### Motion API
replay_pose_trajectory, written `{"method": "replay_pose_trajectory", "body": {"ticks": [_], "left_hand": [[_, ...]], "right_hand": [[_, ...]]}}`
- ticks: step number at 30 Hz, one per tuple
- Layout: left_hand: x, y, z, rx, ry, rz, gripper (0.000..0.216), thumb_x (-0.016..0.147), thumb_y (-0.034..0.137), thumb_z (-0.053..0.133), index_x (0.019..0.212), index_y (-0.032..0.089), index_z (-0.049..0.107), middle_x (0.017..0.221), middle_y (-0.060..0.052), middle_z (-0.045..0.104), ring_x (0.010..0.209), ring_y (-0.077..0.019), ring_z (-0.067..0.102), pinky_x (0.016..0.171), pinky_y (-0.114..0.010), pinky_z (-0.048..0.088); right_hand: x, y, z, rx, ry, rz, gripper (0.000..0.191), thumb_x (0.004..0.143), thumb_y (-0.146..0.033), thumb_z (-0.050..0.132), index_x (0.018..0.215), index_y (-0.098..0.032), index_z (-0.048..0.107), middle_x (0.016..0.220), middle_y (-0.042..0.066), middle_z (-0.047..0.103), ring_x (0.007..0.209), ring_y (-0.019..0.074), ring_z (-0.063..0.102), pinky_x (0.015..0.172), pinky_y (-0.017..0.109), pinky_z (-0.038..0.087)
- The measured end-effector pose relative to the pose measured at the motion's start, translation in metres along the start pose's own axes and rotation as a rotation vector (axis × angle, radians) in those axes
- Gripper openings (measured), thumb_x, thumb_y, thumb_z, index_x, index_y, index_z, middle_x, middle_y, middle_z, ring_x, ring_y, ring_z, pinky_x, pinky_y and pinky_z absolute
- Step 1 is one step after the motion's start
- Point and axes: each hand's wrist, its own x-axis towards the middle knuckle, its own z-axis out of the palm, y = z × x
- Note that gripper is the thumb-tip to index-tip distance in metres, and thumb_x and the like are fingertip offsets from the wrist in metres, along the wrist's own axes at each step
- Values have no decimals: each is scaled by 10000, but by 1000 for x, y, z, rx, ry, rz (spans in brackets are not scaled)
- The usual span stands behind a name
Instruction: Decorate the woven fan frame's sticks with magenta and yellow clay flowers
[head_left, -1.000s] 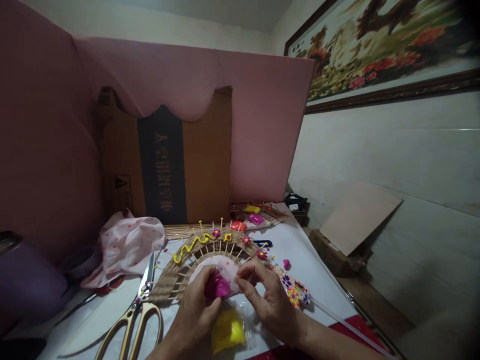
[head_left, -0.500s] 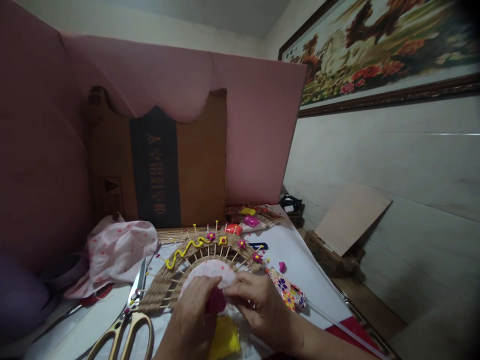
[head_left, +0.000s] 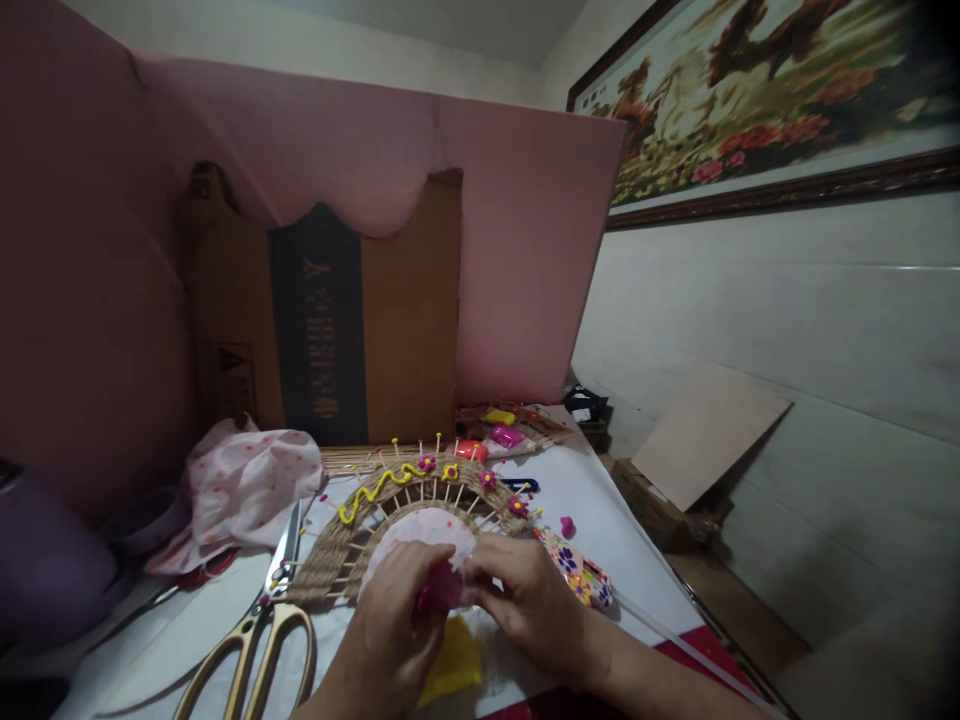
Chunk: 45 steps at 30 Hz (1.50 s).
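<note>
My left hand point(head_left: 390, 625) and my right hand point(head_left: 529, 605) meet at the near edge of the table, fingers curled and pinched around a lump of magenta clay point(head_left: 442, 592) in a clear wrapper. A yellow clay lump point(head_left: 454, 665) in plastic lies just below them. Right behind my fingers sits a woven straw half-circle point(head_left: 352, 540) with a pink dotted cloth centre point(head_left: 424, 528). It carries a yellow clay squiggle point(head_left: 379, 487), small magenta flowers and pins around its rim.
Gold-handled scissors point(head_left: 262, 620) lie at the left. A pink dotted cloth point(head_left: 244, 490) is bunched behind them. Clay packets point(head_left: 499, 428) rest further back, a flowered paper piece point(head_left: 581, 580) at the right. A cardboard box point(head_left: 330, 320) and pink board point(head_left: 517, 240) stand behind.
My hands have closed in tighter on the magenta clay, which now shows less between my fingers. The view has shifted slightly.
</note>
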Motion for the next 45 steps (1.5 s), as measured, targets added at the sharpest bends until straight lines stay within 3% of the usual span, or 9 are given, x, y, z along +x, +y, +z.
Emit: {"method": "replay_pose_trajectory", "body": {"ticks": [4, 10, 14, 18, 22, 31, 36, 42, 45], "left_hand": [[0, 1, -1, -57, -19, -70, 404, 734, 58, 468, 1106, 215, 468, 1030, -86, 632, 915, -210, 586, 775, -365, 484], [0, 6, -3, -202, -13, -203, 369, 726, 84, 497, 1074, 202, 528, 1087, -98, 623, 1005, -228, 556, 850, -368, 442], [5, 12, -10, -364, -94, -349, 339, 727, 160, 561, 1061, 213, 565, 1082, -74, 626, 1001, -228, 544, 871, -346, 411], [10, 10, -11, -517, -152, -522, 268, 683, 271, 660, 937, 198, 620, 874, -31, 639, 826, -190, 549, 742, -285, 426], [9, 1, -1, -767, -142, -618, 253, 636, 340, 711, 778, 159, 605, 674, 20, 550, 619, -114, 463, 573, -222, 370], [7, -17, 8, -1012, -20, -792, 411, 461, 357, 824, 744, 136, 625, 651, 11, 599, 580, -93, 491, 553, -202, 375], [7, -20, 11, -1089, -7, -866, 418, 424, 342, 841, 722, 135, 633, 626, -13, 638, 537, -98, 525, 516, -201, 378], [8, -10, 7, -1218, -56, -899, 387, 442, 303, 838, 713, 132, 622, 579, -8, 631, 486, -88, 523, 475, -189, 353], [10, -5, 2, -1221, -86, -881, 367, 464, 300, 831, 718, 132, 627, 580, -6, 632, 486, -83, 523, 474, -185, 350]], "right_hand": [[1, -1, 0, 114, 35, 29, 70, 773, -87, 618, 756, -154, 615, 723, 20, 605, 696, 136, 546, 637, 226, 394], [1, -1, 1, 88, 24, 4, 80, 768, -75, 602, 769, -153, 618, 734, 30, 609, 711, 149, 553, 653, 248, 397], [-1, -2, 0, 95, 37, 1, 113, 773, -59, 570, 744, -163, 604, 713, 22, 606, 682, 141, 550, 633, 242, 393], [-2, -6, 1, 110, 42, 0, 119, 769, -53, 568, 747, -162, 611, 706, 27, 607, 675, 143, 551, 621, 238, 396], [-2, -9, 1, 158, 19, 13, 123, 772, -43, 571, 772, -146, 638, 718, 45, 622, 692, 149, 566, 620, 234, 408], [4, -8, -3, 325, 29, 102, 69, 757, -90, 651, 770, -150, 683, 731, 34, 654, 695, 143, 577, 653, 245, 433], [1, -7, -2, 318, 58, 43, 175, 774, -125, 641, 939, -163, 685, 784, 47, 624, 697, 145, 556, 628, 255, 434], [0, -9, -1, 372, 56, 60, 79, 777, -144, 634, 821, -178, 690, 713, 17, 563, 644, 125, 511, 595, 248, 410], [1, -11, 0, 489, 85, 153, 65, 774, -195, 644, 719, -164, 659, 691, 13, 555, 631, 120, 494, 576, 243, 399]]}}
